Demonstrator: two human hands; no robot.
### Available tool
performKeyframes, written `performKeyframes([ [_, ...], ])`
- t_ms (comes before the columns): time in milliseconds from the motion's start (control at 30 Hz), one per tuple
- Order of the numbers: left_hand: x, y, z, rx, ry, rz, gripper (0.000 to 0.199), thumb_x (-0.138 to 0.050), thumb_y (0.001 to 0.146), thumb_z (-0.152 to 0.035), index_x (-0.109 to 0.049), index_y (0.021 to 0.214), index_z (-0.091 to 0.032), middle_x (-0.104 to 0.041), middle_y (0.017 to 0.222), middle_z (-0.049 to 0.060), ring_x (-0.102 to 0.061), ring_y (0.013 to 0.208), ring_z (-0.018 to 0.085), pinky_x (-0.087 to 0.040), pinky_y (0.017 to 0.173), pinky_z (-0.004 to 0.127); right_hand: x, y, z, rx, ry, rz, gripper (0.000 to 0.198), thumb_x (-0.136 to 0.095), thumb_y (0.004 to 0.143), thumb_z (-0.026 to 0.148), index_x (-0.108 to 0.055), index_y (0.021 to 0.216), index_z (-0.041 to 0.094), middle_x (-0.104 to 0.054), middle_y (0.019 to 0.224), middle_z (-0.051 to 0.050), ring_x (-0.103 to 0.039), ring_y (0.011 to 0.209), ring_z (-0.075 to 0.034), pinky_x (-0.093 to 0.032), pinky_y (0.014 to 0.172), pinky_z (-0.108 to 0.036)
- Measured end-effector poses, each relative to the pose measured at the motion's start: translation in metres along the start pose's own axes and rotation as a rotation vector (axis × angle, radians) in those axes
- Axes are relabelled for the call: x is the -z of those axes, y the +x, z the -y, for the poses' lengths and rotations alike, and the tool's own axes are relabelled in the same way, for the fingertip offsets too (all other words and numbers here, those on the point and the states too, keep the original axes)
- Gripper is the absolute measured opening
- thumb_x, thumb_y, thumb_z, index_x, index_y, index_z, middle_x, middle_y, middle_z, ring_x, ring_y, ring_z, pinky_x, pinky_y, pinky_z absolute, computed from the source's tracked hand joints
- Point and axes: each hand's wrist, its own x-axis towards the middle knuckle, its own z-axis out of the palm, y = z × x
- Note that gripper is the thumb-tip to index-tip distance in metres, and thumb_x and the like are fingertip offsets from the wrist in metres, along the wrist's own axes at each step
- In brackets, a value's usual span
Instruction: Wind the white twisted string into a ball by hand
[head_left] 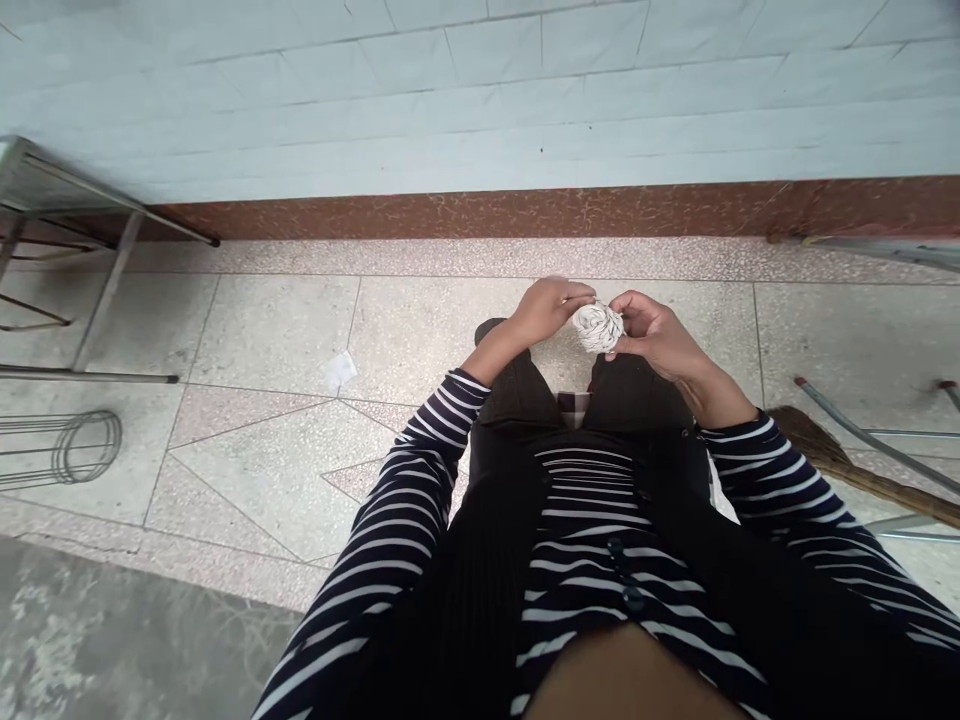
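A white flower-like rosette (598, 327), with thin dark lines along its swirled folds, is held up between my hands above my knees. My right hand (654, 335) grips it from the right, thumb underneath and fingers curled behind its edge. From the left, my left hand (551, 308) reaches over with fingers and thumb pressed together at the rosette's upper left edge. The tips of the left fingers are slightly blurred. Whether the rosette is paper or cloth I cannot tell.
A metal-legged stool (124, 270) and a wire stand (88, 447) are on the left. White scrap (341, 371) lies on the tiled floor (277, 320). At right are a broom (814, 440) and metal chair legs (847, 430). A tiled wall (480, 120) rises ahead.
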Motion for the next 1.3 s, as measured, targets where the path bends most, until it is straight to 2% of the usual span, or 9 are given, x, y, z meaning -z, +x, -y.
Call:
performKeyframes([
  [100, -0.019, -0.004, 0.000, 0.161, -0.017, 0.044, 0.025, -0.055, 0.099, -0.012, -0.080, 0.098, -0.013, -0.082, 0.097, 0.007, -0.074, 0.092, 0.021, -0.053, 0.088, 0.030, -0.006, -0.001, 0.006, 0.015, 0.029, -0.060, 0.060, -0.107, 0.050, 0.038, -0.061, 0.087, 0.027, -0.065, 0.093, 0.001, -0.062, 0.074, -0.017, -0.061, 0.062, -0.032],
  [267, -0.029, -0.007, -0.004, 0.339, 0.112, 0.094, 0.025, -0.060, 0.092, -0.009, -0.083, 0.103, -0.010, -0.084, 0.106, 0.014, -0.075, 0.098, 0.027, -0.052, 0.085, 0.032, -0.011, 0.000, -0.006, 0.089, -0.024, -0.125, 0.061, -0.104, 0.054, 0.032, -0.071, 0.104, 0.029, -0.065, 0.120, -0.001, -0.066, 0.079, -0.015, -0.064, 0.062, -0.030],
  [400, -0.025, -0.005, 0.000, 0.356, 0.134, 0.107, 0.022, -0.061, 0.093, -0.014, -0.082, 0.100, -0.011, -0.083, 0.104, 0.014, -0.074, 0.097, 0.026, -0.051, 0.086, 0.032, -0.008, 0.005, -0.013, 0.100, -0.105, -0.124, 0.054, -0.099, 0.059, 0.031, -0.078, 0.109, 0.026, -0.070, 0.121, -0.005, -0.070, 0.083, -0.018, -0.066, 0.064, -0.032],
  [633, -0.032, -0.032, 0.003, 0.254, -0.176, 0.175, 0.032, -0.053, 0.104, -0.028, -0.067, 0.078, -0.017, -0.071, 0.075, 0.001, -0.061, 0.073, 0.015, -0.042, 0.075, 0.027, 0.040, 0.051, -0.021, 0.240, -0.140, -0.539, 0.048, -0.092, 0.057, 0.028, -0.068, 0.098, 0.024, -0.074, 0.103, -0.004, -0.070, 0.072, -0.019, -0.065, 0.058, -0.037],
  [733, -0.023, -0.042, -0.003, 0.255, -0.209, 0.179, 0.038, -0.052, 0.104, -0.031, -0.062, 0.070, -0.018, -0.065, 0.070, 0.000, -0.054, 0.068, 0.013, -0.039, 0.073, 0.028, 0.055, 0.067, -0.026, 0.263, -0.237, -0.609, 0.044, -0.087, 0.059, 0.026, -0.066, 0.098, 0.024, -0.074, 0.101, -0.004, -0.069, 0.071, -0.019, -0.063, 0.056, -0.035],
  [967, 0.020, -0.021, -0.012, 0.126, -0.037, 0.136, 0.037, -0.056, 0.102, -0.029, -0.060, 0.067, -0.018, -0.063, 0.066, 0.000, -0.056, 0.067, 0.016, -0.044, 0.078, 0.031, 0.038, 0.060, -0.028, 0.210, -0.798, -0.414, 0.035, -0.076, 0.063, 0.012, -0.073, 0.097, 0.020, -0.076, 0.101, -0.006, -0.061, 0.068, -0.017, -0.058, 0.075, -0.039],
  [1100, 0.027, -0.001, -0.007, -0.043, 0.097, 0.068, 0.033, -0.056, 0.106, -0.026, -0.069, 0.076, -0.019, -0.070, 0.073, 0.000, -0.063, 0.076, 0.017, -0.045, 0.112, 0.041, 0.024, 0.040, -0.013, -0.054, -0.469, 0.085, 0.034, -0.086, 0.060, 0.020, -0.076, 0.093, 0.020, -0.077, 0.088, -0.003, -0.065, 0.068, -0.019, -0.055, 0.065, -0.034],
  [1167, 0.023, 0.008, -0.004, -0.103, 0.084, 0.049, 0.034, -0.054, 0.109, -0.027, -0.071, 0.080, -0.020, -0.073, 0.078, -0.001, -0.065, 0.079, 0.016, -0.040, 0.121, 0.043, 0.020, 0.030, -0.001, -0.140, -0.214, 0.231, 0.039, -0.094, 0.058, 0.025, -0.077, 0.094, 0.020, -0.078, 0.088, -0.004, -0.071, 0.073, -0.021, -0.059, 0.067, -0.034],
  [1300, 0.010, 0.019, 0.006, -0.020, -0.039, -0.051, 0.032, -0.053, 0.107, -0.026, -0.074, 0.084, -0.018, -0.077, 0.086, 0.002, -0.069, 0.085, 0.017, -0.049, 0.100, 0.035, 0.024, 0.020, 0.021, -0.131, 0.035, 0.074, 0.045, -0.100, 0.059, 0.027, -0.077, 0.096, 0.018, -0.080, 0.091, -0.008, -0.077, 0.082, -0.025, -0.067, 0.070, -0.038],
])
